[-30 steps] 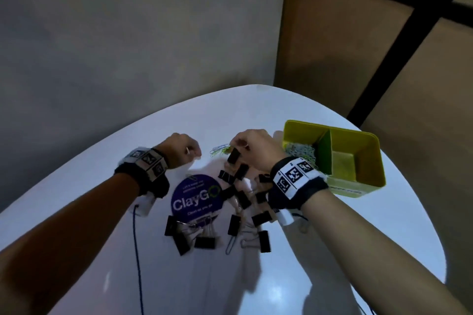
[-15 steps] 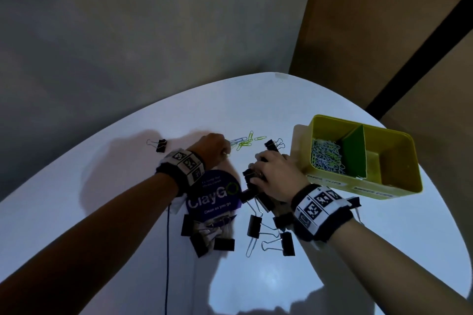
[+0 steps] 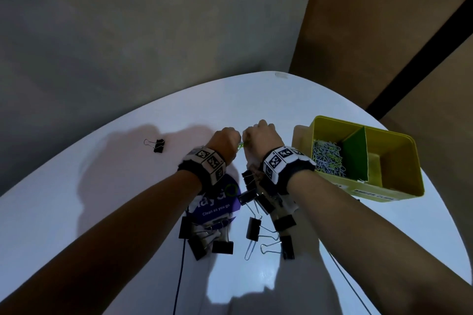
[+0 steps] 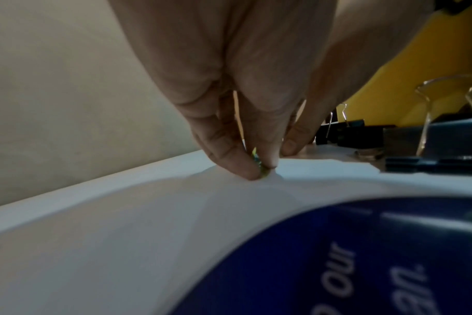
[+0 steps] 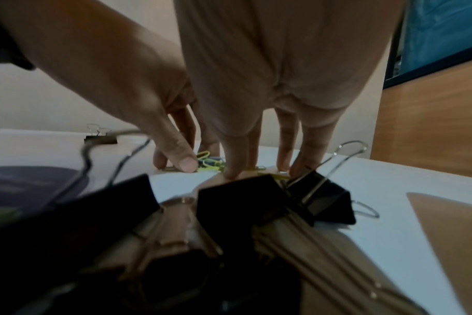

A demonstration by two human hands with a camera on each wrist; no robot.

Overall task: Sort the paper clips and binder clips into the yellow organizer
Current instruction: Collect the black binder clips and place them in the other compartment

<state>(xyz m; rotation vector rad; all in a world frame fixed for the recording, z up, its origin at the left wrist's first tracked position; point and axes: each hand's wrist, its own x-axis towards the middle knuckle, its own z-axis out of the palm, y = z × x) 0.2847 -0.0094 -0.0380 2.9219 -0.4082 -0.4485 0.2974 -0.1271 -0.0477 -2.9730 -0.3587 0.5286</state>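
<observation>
A few green and blue paper clips (image 5: 210,164) lie on the white table (image 3: 128,186) between my two hands. My left hand (image 4: 259,168) pinches a green paper clip (image 4: 257,164) between thumb and forefinger, right at the table top. Beside it, my right hand (image 5: 262,170) points its straight fingers down, tips touching the table among the clips. The head view has both hands (image 3: 230,138) (image 3: 258,135) knuckles up, close together. The yellow organizer (image 3: 399,186) stands at the right, with a heap of paper clips (image 3: 327,158) in its left compartment. Several black binder clips (image 3: 253,227) lie under my wrists.
One binder clip (image 3: 158,146) lies apart at the far left. A round blue sticker (image 3: 217,204) is on the table under my left wrist. A thin dark cable (image 3: 179,276) runs toward the near edge. Grey wall and brown panels stand behind the table's curved far edge.
My right hand left the binder clip pile and moved forward beside my left hand at the loose paper clips. The hands now cover most of those clips.
</observation>
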